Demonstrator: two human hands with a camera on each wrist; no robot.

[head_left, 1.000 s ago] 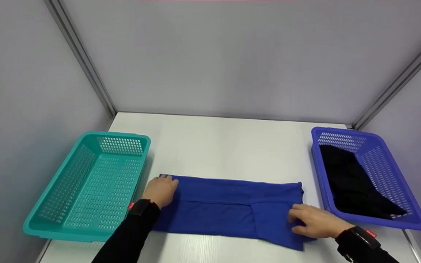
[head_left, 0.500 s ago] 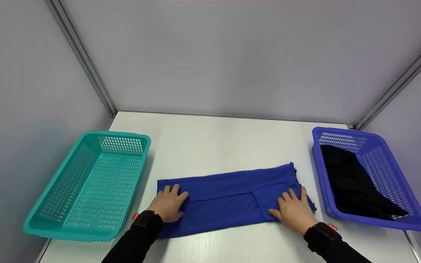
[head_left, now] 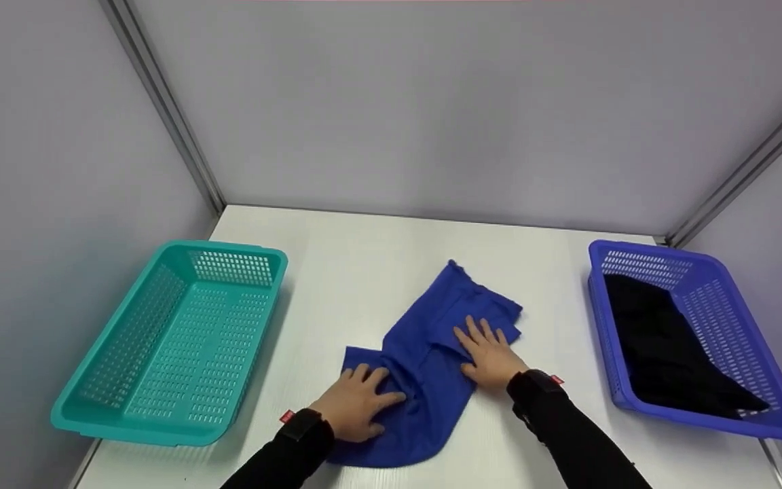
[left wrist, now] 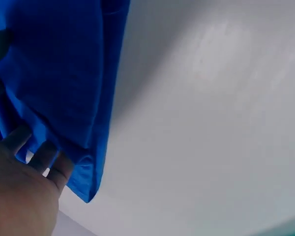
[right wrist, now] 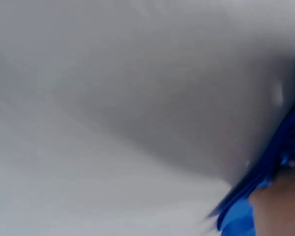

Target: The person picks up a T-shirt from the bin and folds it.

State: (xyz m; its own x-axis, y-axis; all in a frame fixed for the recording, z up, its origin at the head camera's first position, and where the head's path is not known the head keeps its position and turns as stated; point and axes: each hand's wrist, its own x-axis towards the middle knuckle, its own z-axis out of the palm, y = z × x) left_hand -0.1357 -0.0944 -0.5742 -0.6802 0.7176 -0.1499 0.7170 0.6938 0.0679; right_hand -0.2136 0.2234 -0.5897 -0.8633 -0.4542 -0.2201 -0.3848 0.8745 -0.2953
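A folded blue cloth garment (head_left: 425,367) lies bent and rumpled on the white table, its upper part slanting away to the back right. My left hand (head_left: 356,402) rests on its near left part with the fingers spread. On the upper right part my right hand (head_left: 491,356) presses flat, fingers apart. In the left wrist view, the left fingers (left wrist: 44,155) lie against the blue cloth (left wrist: 59,83) near a corner. The right wrist view is blurred; only a piece of the blue cloth (right wrist: 238,219) and part of the right hand (right wrist: 280,206) show at its lower right.
A teal perforated basket (head_left: 265,339) stands on the left of the white table (head_left: 337,285), with nothing seen inside. On the right, a purple basket (head_left: 771,353) holds a black cloth (head_left: 662,353). Grey panels (head_left: 432,109) enclose the back and sides.
The blue garment, earlier a long flat strip across the table, is now bent and turned, its right end swung up and leftward. Both hands have moved: the right leftward and up, the left rightward.
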